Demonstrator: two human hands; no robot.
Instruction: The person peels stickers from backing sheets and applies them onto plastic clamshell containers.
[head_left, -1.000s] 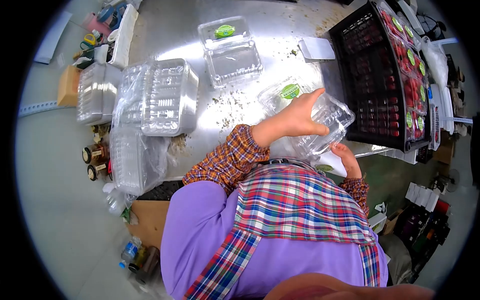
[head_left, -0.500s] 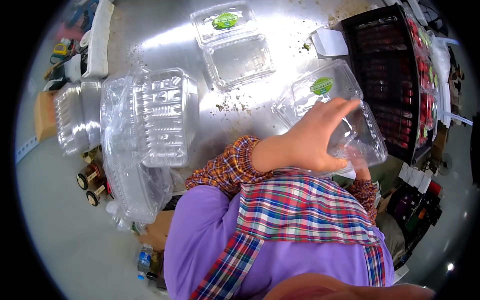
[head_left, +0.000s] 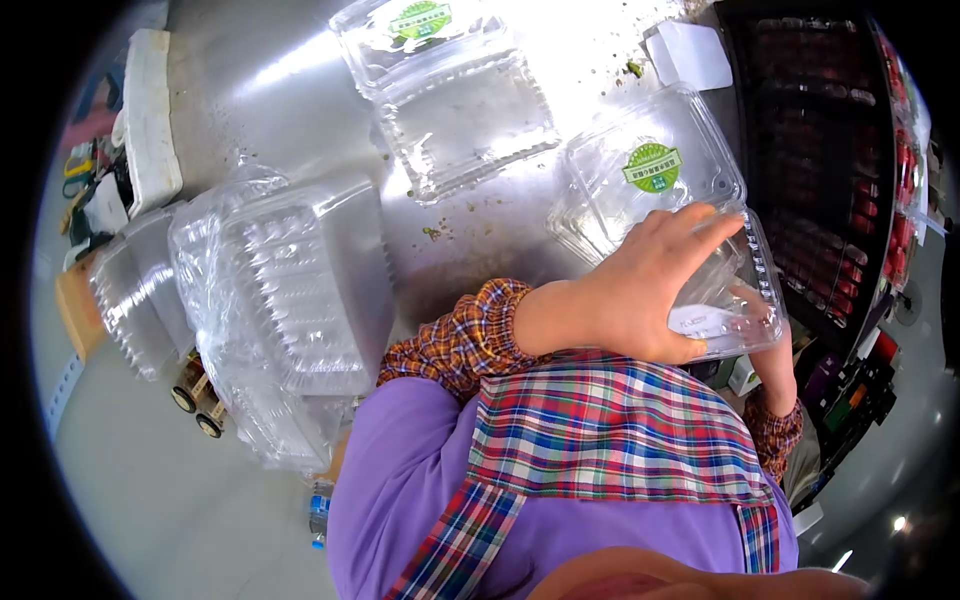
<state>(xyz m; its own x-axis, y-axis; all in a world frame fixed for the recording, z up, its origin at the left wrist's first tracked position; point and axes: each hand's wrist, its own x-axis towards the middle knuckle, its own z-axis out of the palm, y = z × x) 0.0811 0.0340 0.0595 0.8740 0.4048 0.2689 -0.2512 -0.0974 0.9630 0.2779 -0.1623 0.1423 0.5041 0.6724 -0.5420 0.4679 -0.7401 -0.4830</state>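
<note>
Bright metal tabletop (head_left: 260,130) spreads out ahead of you, glare across its middle and green-brown scraps scattered beyond your hands. And it's all happening close to your body, just above the plaid apron (head_left: 620,420): your left hand (head_left: 655,285) is spread wide over the tray half of an open clear clamshell (head_left: 705,175), fingers reaching to the hinge side, thumb down at the near edge. Beyond those fingers stands the lid half, wearing its round green label (head_left: 653,168).

Over to your right hand (head_left: 770,320), partly behind the clear plastic at the tray's right end, its fingers too blurred to tell whether they grip it. Between that hand and your left thumb, a printed white slip (head_left: 703,321) shows through the plastic.

Look past your left hand, a little leftward: a second open clamshell (head_left: 470,115) lies on the metal, with its own green label. Left of your left forearm, clear trays (head_left: 320,290) are nested in a stack, loose film bunched against them. Straight beyond your hands sits a white card (head_left: 690,55), and right beside it, past your right hand, rises a black crate (head_left: 800,120) loaded with packs of red fruit (head_left: 900,170).
</note>
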